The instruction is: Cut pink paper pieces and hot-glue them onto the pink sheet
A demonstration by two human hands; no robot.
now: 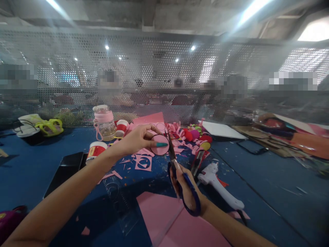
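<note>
Pink paper circle (157, 150) — finger-pinched by the left hand (138, 139) — sits just beside scissors (175, 164) gripped by the right hand (189, 188).

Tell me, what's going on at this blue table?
Someone is working with pink paper. Their left hand holds a dark-outlined pink disc, while their right hand holds scissors, the blades close to the disc's edge; whether they touch is hard to tell. A larger pink sheet lies nearer the person, and a white glue gun lies to the right.

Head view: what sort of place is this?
Probably a craft workspace, perhaps a shared workshop: scissors, a glue gun and a large pink sheet are all in view.
</note>
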